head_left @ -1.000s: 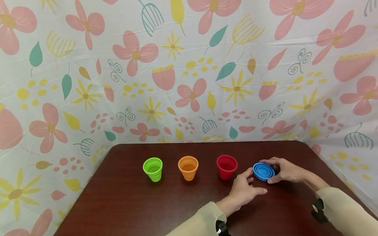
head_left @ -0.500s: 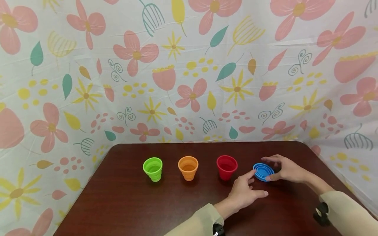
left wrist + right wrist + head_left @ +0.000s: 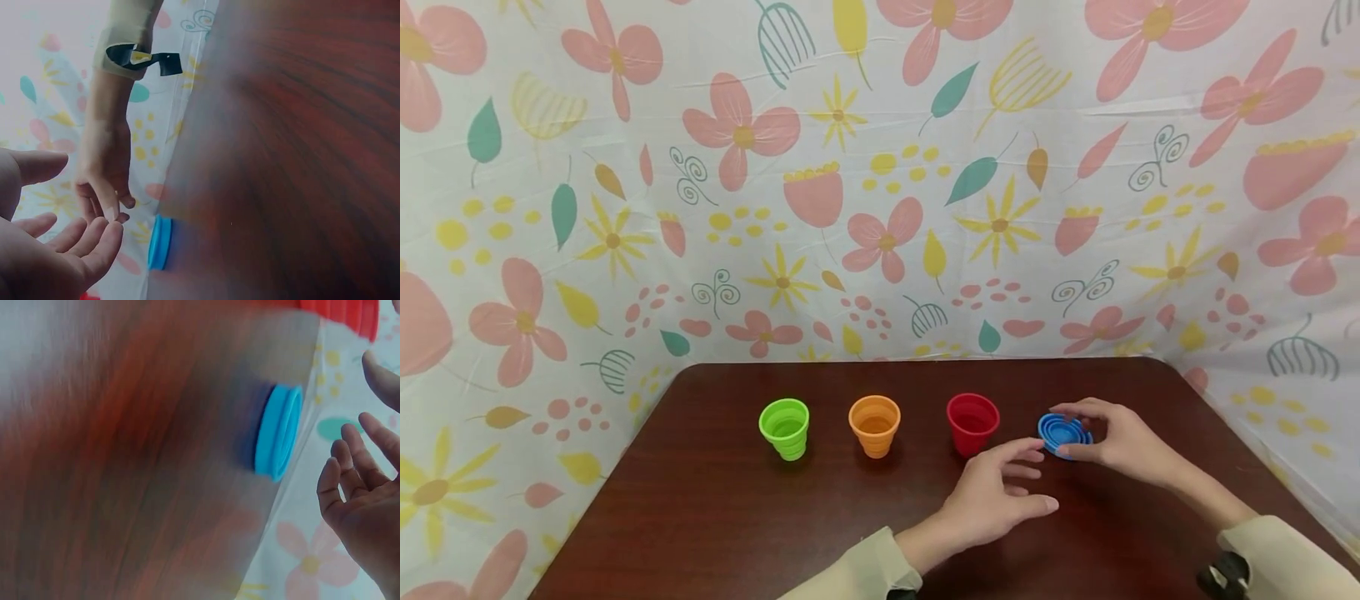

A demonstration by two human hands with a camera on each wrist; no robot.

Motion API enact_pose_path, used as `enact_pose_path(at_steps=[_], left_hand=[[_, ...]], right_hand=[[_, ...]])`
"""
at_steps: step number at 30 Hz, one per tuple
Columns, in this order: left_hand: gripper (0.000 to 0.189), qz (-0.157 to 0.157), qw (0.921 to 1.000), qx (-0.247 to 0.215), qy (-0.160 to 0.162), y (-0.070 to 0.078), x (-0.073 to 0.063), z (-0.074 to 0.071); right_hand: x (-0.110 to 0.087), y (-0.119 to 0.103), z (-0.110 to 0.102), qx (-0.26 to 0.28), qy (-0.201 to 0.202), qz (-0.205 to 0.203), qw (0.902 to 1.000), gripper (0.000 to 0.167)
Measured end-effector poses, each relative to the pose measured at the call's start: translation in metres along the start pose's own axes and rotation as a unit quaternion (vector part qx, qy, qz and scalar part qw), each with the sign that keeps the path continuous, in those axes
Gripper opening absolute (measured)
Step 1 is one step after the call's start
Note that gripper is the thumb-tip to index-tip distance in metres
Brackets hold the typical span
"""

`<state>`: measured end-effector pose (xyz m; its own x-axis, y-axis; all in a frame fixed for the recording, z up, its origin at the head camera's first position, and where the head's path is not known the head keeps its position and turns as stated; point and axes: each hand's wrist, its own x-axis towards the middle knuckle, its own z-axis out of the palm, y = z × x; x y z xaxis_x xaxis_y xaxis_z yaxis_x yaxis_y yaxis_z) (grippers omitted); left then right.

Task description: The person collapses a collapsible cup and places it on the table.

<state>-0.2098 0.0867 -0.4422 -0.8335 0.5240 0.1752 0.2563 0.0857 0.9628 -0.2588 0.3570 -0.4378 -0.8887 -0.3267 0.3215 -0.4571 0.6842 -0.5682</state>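
Observation:
A blue collapsible cup lies folded flat on the table, rim up. My right hand hovers over its right side with thumb and fingers apart. In the right wrist view, a gap shows between that hand and the folded blue cup. My left hand is spread in front of the red cup, left of the blue one, holding nothing. The left wrist view shows its fingers loosely bent, with the blue cup beyond them.
An orange cup and a green cup stand unfolded in a row with the red one. The dark wooden table meets a flower-patterned cloth at its back and sides.
My left hand has drawn back leftward, away from the blue cup. The right hand has shifted slightly left over the cup, which stays folded flat.

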Motion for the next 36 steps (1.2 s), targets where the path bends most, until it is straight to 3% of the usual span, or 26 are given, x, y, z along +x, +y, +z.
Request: enact_pose_path(at_steps=[16,25,36], left_hand=[[0.058,0.019,0.9993,-0.023,0.024,-0.005,-0.027,-0.050],[0.061,0.022,0.9983,-0.021,0.050,-0.012,-0.035,-0.065],[0.062,0.011,0.9967,0.005,0.081,-0.020,-0.033,-0.074]], right_hand=[[-0.011,-0.050,0.028,0.044,0.023,-0.002,0.9987,0.043],[-0.011,-0.057,0.033,0.063,0.017,0.031,0.9974,0.046],[-0.008,-0.061,0.041,0.091,0.030,0.010,0.9953,0.049]])
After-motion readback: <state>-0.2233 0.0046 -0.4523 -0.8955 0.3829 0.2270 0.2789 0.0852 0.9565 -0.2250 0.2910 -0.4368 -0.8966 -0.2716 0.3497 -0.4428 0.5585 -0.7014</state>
